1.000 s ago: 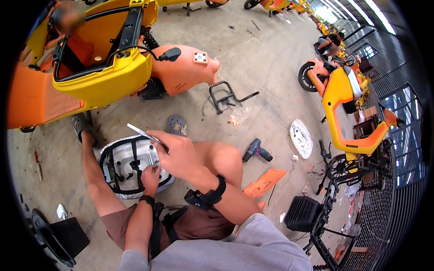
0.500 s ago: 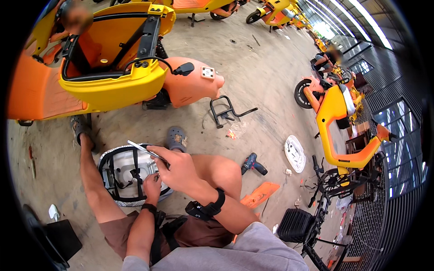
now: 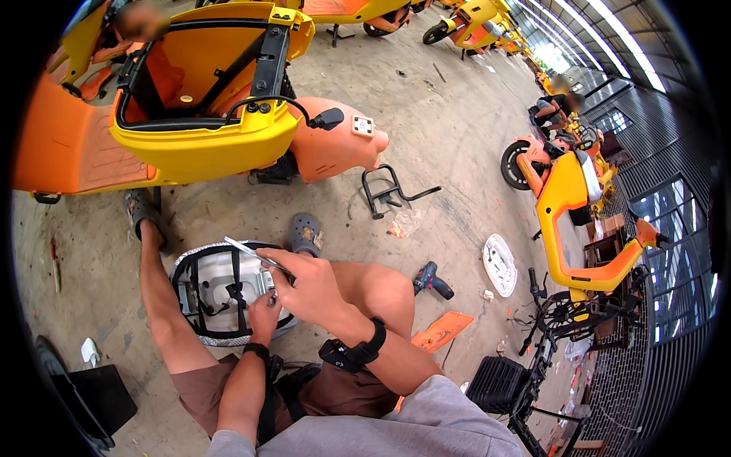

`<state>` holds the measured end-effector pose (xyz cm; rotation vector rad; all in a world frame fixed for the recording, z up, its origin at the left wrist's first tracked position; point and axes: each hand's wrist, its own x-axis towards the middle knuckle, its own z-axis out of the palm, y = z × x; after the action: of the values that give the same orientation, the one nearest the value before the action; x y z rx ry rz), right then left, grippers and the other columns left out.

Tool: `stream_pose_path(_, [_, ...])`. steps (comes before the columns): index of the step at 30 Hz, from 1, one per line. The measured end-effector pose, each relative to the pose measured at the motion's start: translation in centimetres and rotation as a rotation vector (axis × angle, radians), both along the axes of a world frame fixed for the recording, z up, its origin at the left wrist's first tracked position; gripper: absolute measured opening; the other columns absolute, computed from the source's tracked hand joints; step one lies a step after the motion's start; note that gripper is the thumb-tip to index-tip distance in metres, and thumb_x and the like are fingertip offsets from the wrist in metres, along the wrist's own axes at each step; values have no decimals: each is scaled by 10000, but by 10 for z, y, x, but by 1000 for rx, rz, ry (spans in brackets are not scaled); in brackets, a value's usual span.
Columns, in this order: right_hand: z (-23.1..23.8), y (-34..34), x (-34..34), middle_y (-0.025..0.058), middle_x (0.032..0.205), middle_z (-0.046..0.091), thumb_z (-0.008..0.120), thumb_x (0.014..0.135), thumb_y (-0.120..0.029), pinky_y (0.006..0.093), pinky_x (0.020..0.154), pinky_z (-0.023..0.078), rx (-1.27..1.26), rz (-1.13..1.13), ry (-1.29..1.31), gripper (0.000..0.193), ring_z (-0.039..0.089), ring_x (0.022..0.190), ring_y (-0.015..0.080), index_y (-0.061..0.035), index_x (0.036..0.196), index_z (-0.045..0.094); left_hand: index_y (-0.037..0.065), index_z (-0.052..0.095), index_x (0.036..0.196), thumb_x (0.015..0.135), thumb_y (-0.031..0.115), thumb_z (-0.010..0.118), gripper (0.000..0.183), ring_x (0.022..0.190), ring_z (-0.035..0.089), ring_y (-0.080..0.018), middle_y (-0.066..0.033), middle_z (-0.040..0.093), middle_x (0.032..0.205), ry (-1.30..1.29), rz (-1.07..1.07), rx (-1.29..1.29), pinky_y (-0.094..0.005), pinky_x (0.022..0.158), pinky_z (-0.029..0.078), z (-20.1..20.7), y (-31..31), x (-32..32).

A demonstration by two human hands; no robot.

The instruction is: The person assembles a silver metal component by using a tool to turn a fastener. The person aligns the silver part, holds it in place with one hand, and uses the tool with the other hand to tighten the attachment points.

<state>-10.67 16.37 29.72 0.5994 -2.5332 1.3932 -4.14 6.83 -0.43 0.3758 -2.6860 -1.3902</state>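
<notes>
An upturned scooter seat (image 3: pixel 221 292) lies on the floor between my legs. Its pale inner shell shows, with black straps across it, a metal bracket and a speckled grey rim. My left hand (image 3: pixel 264 314) has its fingers pinched together at the seat's right inner side, near the bracket; what they hold is too small to make out. Above it my right hand (image 3: pixel 308 286) is closed round a slim silver metal tool (image 3: pixel 247 250), whose free end points up and left over the seat. The tool's other end is hidden in the hand.
Right of my knee lie a cordless drill (image 3: pixel 433 281), an orange panel (image 3: pixel 442 330) and a white plastic shell (image 3: pixel 499 265). A black metal frame (image 3: pixel 392 194) sits ahead. A yellow-orange scooter (image 3: pixel 205 148) stands front left; a stripped scooter frame (image 3: pixel 533 381) is at right.
The whole view has shifted slightly, so things appear a little farther right. Both hands keep nearly the same places over the seat, and the silver tool stays in my right hand.
</notes>
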Motion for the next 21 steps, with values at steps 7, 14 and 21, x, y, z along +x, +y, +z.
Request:
stream_pose_path(7, [-1,0,2,128,818,701,659,810,-53,349,598,508,16,10,5,265,617,638,273,-87,1067,715,9,711,942,744,188,748,269,668,624,-317,-155,635,753,117,7,-59,-406,618,496,-12,-7,2])
stream_pose_path(14, [2,-1,4,125,820,703,657,810,-50,348,586,502,21,10,17,264,607,624,275,-85,1064,716,10,702,942,768,145,725,222,679,615,-335,-154,626,754,104,-43,-27,-424,629,486,-11,-8,6])
stream_pose_path(21, [-1,1,2,128,827,703,655,808,-42,347,595,507,-2,9,26,273,620,638,275,-86,1071,714,3,693,886,768,162,742,204,701,638,-338,-160,645,771,167,21,24,-417,639,504,-5,-3,4])
